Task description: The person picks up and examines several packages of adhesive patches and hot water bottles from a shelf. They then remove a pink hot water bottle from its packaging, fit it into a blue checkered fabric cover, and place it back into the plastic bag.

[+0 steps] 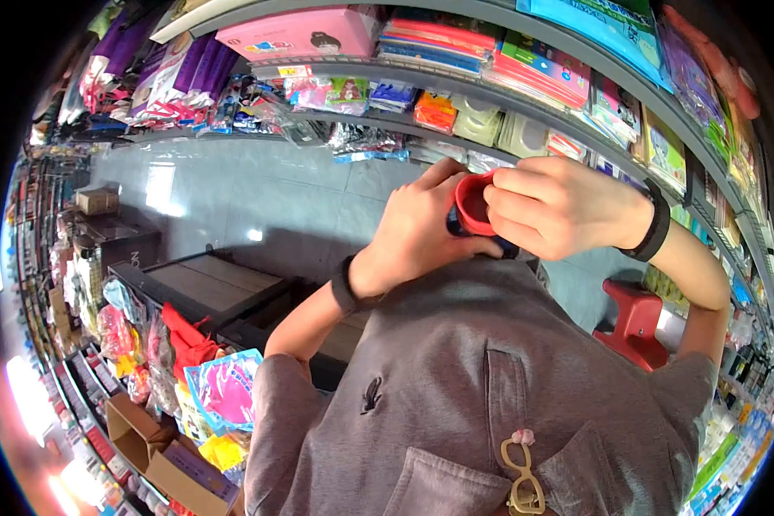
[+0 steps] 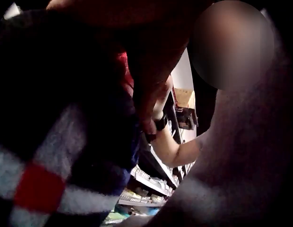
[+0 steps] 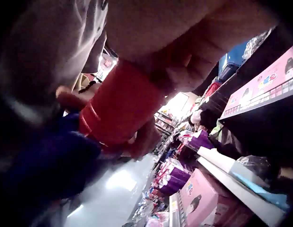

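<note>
Held in front of the chest is a hot-water bottle (image 1: 475, 205) with a wide red mouth, facing up toward the head camera. My left hand (image 1: 417, 219) grips it around the neck from the left side. At the right of the mouth, the bent fingers of my right hand (image 1: 555, 208) pinch the red rim. The right wrist view shows the red neck (image 3: 120, 106) rising out of a dark blue cover (image 3: 56, 156). Plaid cloth with white bands and a red square (image 2: 40, 187) fills the lower left of the left wrist view. Most of the bottle's body is hidden below my hands.
Shelves with a pink box (image 1: 305, 33) and packaged goods run along the far side and the right. A red stool (image 1: 635, 322) stands on the floor at the right. Toward the left are a black-framed stand (image 1: 215, 284), bagged goods and an open cardboard box (image 1: 189, 477).
</note>
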Motion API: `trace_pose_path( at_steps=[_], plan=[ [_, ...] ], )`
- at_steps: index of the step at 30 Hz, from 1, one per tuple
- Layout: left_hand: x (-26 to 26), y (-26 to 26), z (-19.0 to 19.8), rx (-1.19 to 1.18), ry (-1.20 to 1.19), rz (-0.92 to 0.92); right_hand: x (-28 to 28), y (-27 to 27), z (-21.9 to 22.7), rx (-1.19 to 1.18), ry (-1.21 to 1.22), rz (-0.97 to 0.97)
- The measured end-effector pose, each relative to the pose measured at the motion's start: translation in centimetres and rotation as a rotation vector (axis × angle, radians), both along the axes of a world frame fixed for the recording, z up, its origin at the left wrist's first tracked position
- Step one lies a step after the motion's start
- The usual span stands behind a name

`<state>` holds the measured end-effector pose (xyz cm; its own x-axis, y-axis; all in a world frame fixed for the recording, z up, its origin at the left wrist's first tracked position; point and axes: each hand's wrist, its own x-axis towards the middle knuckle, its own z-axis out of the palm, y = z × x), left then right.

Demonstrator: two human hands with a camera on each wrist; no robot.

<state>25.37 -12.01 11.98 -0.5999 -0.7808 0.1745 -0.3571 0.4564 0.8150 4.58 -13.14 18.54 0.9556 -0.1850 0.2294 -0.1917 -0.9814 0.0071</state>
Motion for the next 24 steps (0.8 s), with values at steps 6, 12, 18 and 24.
trace_pose_path(
  at_steps=[6, 12, 18, 24],
  plan=[
    [-1.7, 0.6, -1.3, -0.176, -0.046, 0.126, -0.7, 1.6, -1.1, -0.034, 0.008, -0.143],
    [-1.9, 0.6, 0.4, -0.324, -0.102, 0.26, -0.2, 2.5, -0.7, -0.054, -0.196, -0.329],
    [-2.2, 0.1, 0.1, -0.504, -0.055, 0.374, 1.2, 2.9, 0.2, 0.043, -0.372, -0.66],
    [-2.1, 0.0, 0.1, -0.547, -0.052, 0.393, 1.2, 3.1, 1.0, 0.398, -0.307, -0.934]
  ],
)
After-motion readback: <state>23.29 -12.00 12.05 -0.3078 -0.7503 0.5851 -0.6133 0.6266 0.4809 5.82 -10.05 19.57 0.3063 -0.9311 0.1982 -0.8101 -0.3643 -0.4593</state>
